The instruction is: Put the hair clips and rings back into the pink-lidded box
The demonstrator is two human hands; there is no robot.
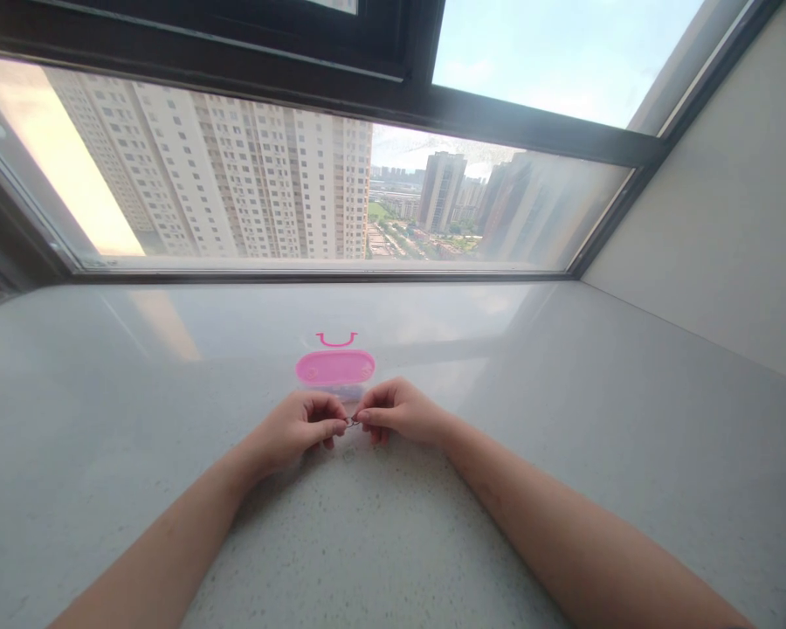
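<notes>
My left hand (305,426) and my right hand (398,411) meet over the sill, each closed in a pinch. Between their fingertips sits a small thin ring-like piece (352,422), dark or metallic, with both hands gripping it from opposite sides. Its exact kind is too small to make out. Just beyond the fingers lies a pink oval lid (335,368). A translucent container (348,393) shows partly below that lid, mostly hidden by my hands. Farther back is a separate pink curved handle (337,341).
The pale speckled windowsill (288,559) stretches out under my forearms. A dark window frame (327,279) borders its far side, with tall buildings outside. A white wall (727,227) rises at the right. A tiny faint clear item (349,454) lies below my fingers.
</notes>
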